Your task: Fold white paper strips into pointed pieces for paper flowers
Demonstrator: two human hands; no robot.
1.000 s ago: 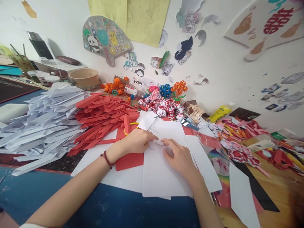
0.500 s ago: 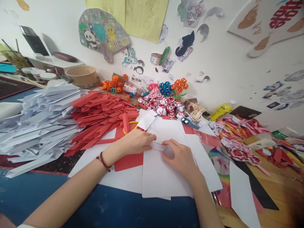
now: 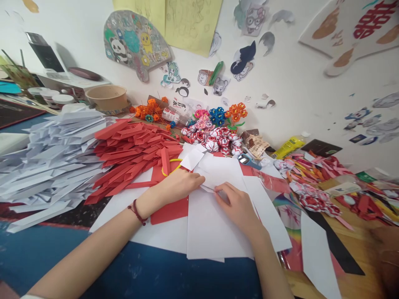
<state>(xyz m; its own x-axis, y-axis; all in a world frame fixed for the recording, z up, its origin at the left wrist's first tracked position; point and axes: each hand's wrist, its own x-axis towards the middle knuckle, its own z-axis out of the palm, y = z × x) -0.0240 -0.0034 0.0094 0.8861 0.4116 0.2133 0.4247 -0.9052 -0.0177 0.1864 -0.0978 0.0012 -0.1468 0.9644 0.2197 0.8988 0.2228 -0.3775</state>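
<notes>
A small white paper strip (image 3: 207, 189) lies between my two hands, low over the white sheets (image 3: 218, 228). My left hand (image 3: 183, 182), fingers closed, pinches its left end. At its right end, the thumb and fingertips of my right hand (image 3: 232, 199) are pressed together on the edge. Just beyond my left hand are a folded white piece (image 3: 192, 159), a yellow-handled tool (image 3: 176, 166) and a red folded strip (image 3: 165, 161). Red paper (image 3: 170, 212) shows under my left wrist.
Piles of folded white strips (image 3: 56, 166) and red strips (image 3: 134, 153) stand at the left. Red-and-white paper flowers (image 3: 218, 139) are at the back, near a bowl (image 3: 107, 99). Ribbons (image 3: 327, 166) lie at the right. Another person's blurred hand (image 3: 385, 245) shows at the right edge.
My right hand's fingers have closed in from a wider curl to a pinch at the strip's end. The strip looks flatter. The other person's hand has come further into view at the right edge.
</notes>
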